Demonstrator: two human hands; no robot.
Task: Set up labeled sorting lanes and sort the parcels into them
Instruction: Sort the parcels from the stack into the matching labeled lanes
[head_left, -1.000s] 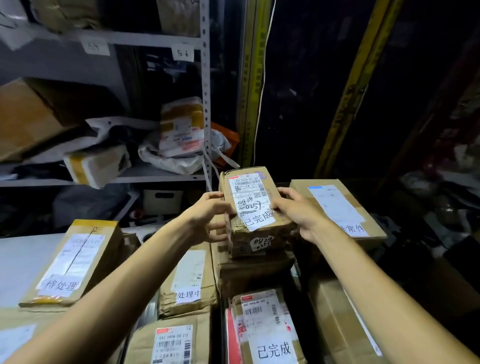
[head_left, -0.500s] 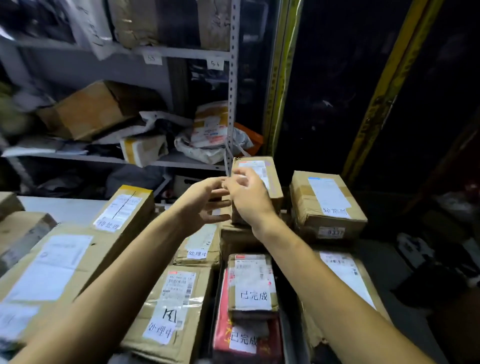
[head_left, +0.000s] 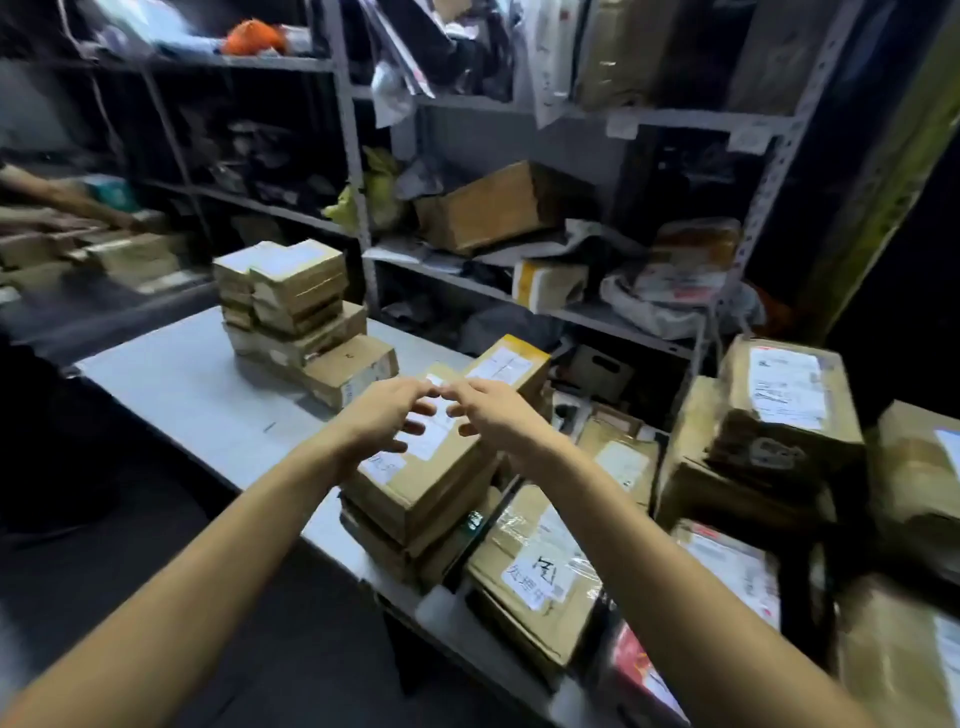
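My left hand (head_left: 387, 415) and my right hand (head_left: 493, 413) hover side by side, fingers loosely curled and holding nothing, above a stack of brown labeled parcels (head_left: 415, 483) on the grey table (head_left: 197, 395). A second stack of unsorted parcels (head_left: 301, 317) stands further back on the table. To the right lie rows of labeled parcels: one with a handwritten white label (head_left: 535, 571), a tall stack (head_left: 774, 415) at the far right, and a box with a yellow edge (head_left: 511, 364) just behind my hands.
Grey metal shelving (head_left: 358, 218) packed with boxes and bags rises behind the table. Another person's arm (head_left: 57, 200) reaches over parcels at the far left. The dark floor lies in front of the table's near edge.
Both hands let go of the small parcel on the right stack and swung left. The view turned left too, and the hands now hang over the stack on the table.
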